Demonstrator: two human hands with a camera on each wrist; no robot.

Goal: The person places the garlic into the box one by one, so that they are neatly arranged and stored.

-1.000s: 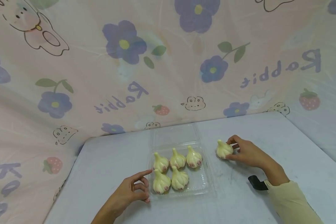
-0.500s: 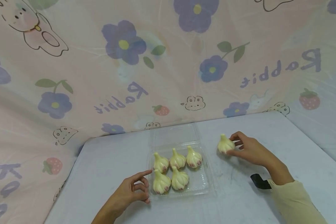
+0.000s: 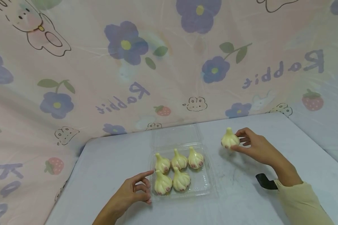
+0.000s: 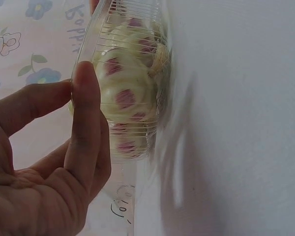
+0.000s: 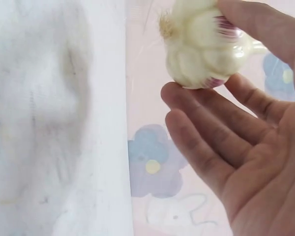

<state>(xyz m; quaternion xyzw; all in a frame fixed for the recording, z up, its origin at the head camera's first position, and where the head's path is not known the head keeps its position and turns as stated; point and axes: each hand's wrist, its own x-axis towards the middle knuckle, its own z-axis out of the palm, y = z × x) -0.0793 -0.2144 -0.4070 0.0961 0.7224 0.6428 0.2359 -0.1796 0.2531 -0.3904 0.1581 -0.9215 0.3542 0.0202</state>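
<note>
My right hand holds a garlic bulb between thumb and fingers, stem upward, off the table to the right of a clear plastic box. In the right wrist view the bulb's roots and purple streaks show. Several more garlic bulbs sit in the box, three along the back and others at front left. The front right of the box bears no bulb. My left hand is at the box's left side; in the left wrist view its fingertips pinch the rim.
The box's clear lid lies folded back behind it. A white table carries everything, and a printed cloth hangs along its back and sides. A black curved piece sticks out at the right sleeve.
My right hand has raised the garlic bulb from near the tabletop and carried it slightly back and right. The left hand and the box stay where they were.
</note>
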